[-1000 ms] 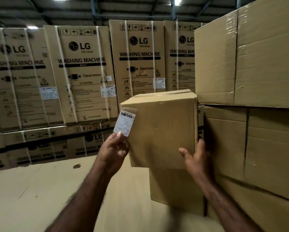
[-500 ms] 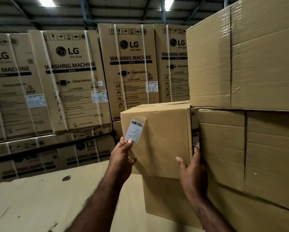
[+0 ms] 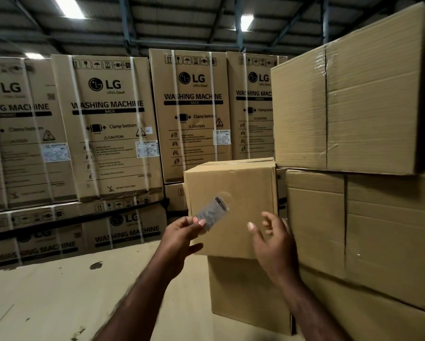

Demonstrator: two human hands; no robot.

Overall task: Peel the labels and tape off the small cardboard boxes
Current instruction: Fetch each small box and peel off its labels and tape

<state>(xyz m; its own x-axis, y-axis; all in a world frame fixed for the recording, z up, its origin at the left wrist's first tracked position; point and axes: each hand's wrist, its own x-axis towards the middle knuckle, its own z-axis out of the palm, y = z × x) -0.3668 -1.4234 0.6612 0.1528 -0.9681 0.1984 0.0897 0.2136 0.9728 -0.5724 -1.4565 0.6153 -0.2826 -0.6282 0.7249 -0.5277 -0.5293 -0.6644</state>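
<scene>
Four tall washing-machine cartons (image 3: 108, 134) stand in a row well beyond both grips, each banded with white straps. The leftmost is cut by the frame edge, and the rightmost is half hidden behind the plain boxes. Under them lie more cartons on their sides, at least two, too blurred to count surely.

Three large plain boxes (image 3: 368, 107) are stacked to the right of the right grip. The top one juts forward and the lowest is cut off at the corner.

Two smaller cardboard boxes sit straight ahead. The small box (image 3: 241, 183) is just behind both grips and rests on a lower box (image 3: 246, 296), which the right forearm partly covers.

The right grip (image 3: 273, 242) holds nothing, its fingers spread and loosely bent before the small box's near face. Whether it touches the cardboard cannot be told.

The left grip (image 3: 179, 238) pinches one label (image 3: 212, 212) by its lower end between thumb and fingertips. The label is tilted in front of the same face, just left of the right grip. Motion blur makes its print unreadable, and whether any part still clings to the box cannot be told.
</scene>
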